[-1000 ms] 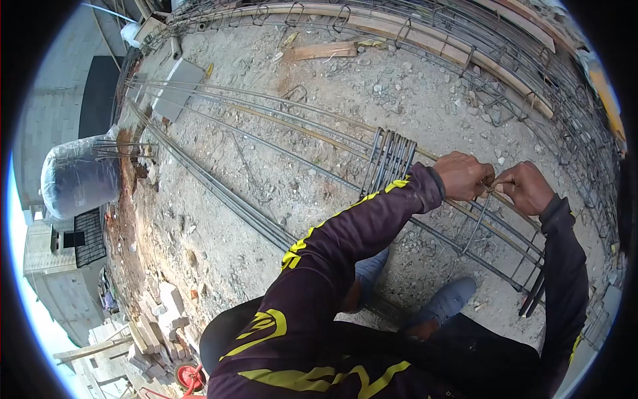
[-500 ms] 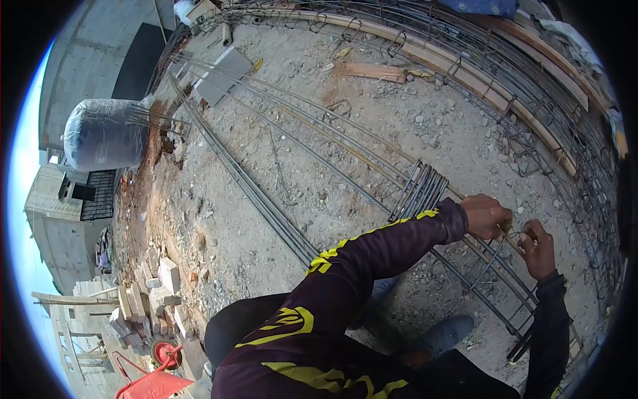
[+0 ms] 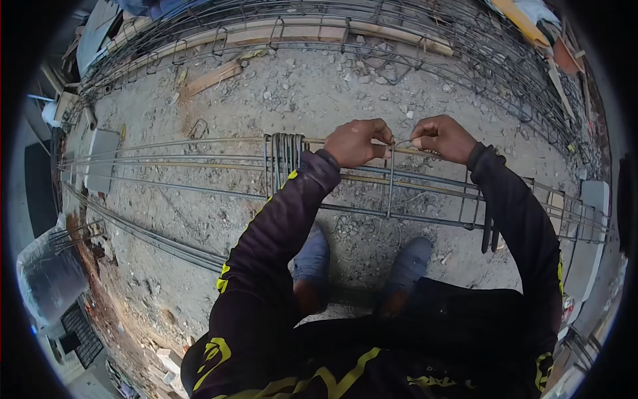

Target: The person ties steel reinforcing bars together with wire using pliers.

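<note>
Several long steel rebars [image 3: 359, 178] run across in front of me, with a rectangular stirrup [image 3: 390, 189] around them. My left hand [image 3: 353, 142] is closed at the top rebar, thumb and fingers gripping the stirrup's upper corner. Just right of it, my right hand [image 3: 446, 138] pinches a thin tie wire [image 3: 403, 141] that curves toward that corner. A tight group of stirrups [image 3: 287, 154] hangs on the bars left of my left hand. A dark-handled tool [image 3: 490, 233], perhaps pincers, hangs near the lower bar below my right forearm.
Finished rebar cages [image 3: 392, 56] and a long timber plank [image 3: 286, 34] lie along the far side. Loose rebars [image 3: 156, 239] rest at lower left. Pale blocks [image 3: 102, 159] [image 3: 591, 246] stand under the bar ends. My shoes [image 3: 409, 266] are on rubble-strewn ground.
My view has swung round to the right, so the bars now run almost level across it. Both hands stay at the top bar, the right still pinching wire.
</note>
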The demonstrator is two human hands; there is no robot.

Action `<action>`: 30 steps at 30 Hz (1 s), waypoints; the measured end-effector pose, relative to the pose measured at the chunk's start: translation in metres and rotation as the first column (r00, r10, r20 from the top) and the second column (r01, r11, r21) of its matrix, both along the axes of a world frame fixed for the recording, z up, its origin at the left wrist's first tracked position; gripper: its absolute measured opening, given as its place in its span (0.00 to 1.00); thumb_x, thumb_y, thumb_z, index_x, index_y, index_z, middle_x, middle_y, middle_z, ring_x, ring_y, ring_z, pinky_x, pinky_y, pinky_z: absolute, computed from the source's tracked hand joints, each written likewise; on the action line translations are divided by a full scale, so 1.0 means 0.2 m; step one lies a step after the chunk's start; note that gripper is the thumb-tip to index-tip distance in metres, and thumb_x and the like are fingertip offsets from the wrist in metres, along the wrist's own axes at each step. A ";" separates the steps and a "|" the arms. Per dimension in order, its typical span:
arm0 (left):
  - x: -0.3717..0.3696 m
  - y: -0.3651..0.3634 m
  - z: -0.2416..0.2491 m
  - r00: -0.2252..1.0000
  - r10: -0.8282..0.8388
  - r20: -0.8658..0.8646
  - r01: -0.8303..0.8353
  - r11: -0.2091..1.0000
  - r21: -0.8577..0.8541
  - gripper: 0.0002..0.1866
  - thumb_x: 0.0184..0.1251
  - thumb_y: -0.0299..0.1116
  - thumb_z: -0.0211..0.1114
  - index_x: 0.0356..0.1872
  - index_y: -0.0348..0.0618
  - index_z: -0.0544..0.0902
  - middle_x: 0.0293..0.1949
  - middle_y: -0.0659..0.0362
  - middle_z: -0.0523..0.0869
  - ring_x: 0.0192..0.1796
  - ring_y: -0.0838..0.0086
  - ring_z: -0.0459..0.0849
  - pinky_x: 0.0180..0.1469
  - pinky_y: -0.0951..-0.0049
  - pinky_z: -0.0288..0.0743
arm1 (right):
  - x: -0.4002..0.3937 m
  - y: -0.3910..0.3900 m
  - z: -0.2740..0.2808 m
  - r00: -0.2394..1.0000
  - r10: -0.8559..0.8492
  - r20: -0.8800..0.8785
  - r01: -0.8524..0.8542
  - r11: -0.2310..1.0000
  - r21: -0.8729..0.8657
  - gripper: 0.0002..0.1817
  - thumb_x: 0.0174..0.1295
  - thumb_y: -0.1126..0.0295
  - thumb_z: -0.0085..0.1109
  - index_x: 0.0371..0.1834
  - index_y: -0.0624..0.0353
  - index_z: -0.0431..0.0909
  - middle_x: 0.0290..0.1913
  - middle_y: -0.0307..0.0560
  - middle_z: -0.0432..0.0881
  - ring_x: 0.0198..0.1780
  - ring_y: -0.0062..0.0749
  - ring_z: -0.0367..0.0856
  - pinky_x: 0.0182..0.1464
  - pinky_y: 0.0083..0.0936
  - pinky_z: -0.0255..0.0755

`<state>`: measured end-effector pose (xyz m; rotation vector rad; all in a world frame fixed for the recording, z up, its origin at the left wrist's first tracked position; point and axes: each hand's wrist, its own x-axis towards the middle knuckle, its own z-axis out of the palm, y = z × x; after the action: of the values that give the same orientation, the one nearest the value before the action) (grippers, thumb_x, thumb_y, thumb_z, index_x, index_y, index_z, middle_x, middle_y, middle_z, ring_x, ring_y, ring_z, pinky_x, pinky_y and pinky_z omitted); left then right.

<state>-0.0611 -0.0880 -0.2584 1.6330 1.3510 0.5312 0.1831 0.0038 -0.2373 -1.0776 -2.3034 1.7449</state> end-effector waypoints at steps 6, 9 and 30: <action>0.00 0.01 -0.03 0.998 0.004 0.060 0.001 0.997 -0.077 0.14 0.59 0.26 0.75 0.43 0.37 0.79 0.46 0.57 0.88 0.53 0.72 0.86 0.54 0.69 0.79 | 0.03 0.04 -0.14 0.991 -0.033 -0.128 0.008 0.981 -0.196 0.06 0.66 0.72 0.62 0.42 0.63 0.83 0.31 0.39 0.83 0.33 0.18 0.76 0.41 0.25 0.73; 0.01 0.02 -0.04 0.997 -0.001 0.073 0.007 0.997 -0.077 0.14 0.59 0.25 0.74 0.43 0.37 0.79 0.45 0.56 0.88 0.54 0.72 0.85 0.54 0.71 0.79 | -0.01 0.02 -0.12 0.988 -0.060 -0.142 0.032 0.981 -0.191 0.05 0.66 0.75 0.60 0.41 0.62 0.83 0.38 0.41 0.86 0.39 0.26 0.83 0.46 0.30 0.77; 0.00 0.04 -0.07 0.963 0.042 0.265 -0.002 0.989 -0.150 0.15 0.56 0.27 0.76 0.41 0.38 0.80 0.44 0.55 0.90 0.48 0.71 0.89 0.49 0.72 0.80 | -0.02 0.02 -0.11 0.999 0.012 -0.048 -0.011 1.000 0.009 0.06 0.62 0.75 0.63 0.41 0.60 0.86 0.33 0.43 0.86 0.36 0.27 0.83 0.44 0.33 0.76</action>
<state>-0.0608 -0.0798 -0.2724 1.3723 1.1796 0.6247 0.1784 0.0087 -0.2597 -1.0113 -2.2912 1.7431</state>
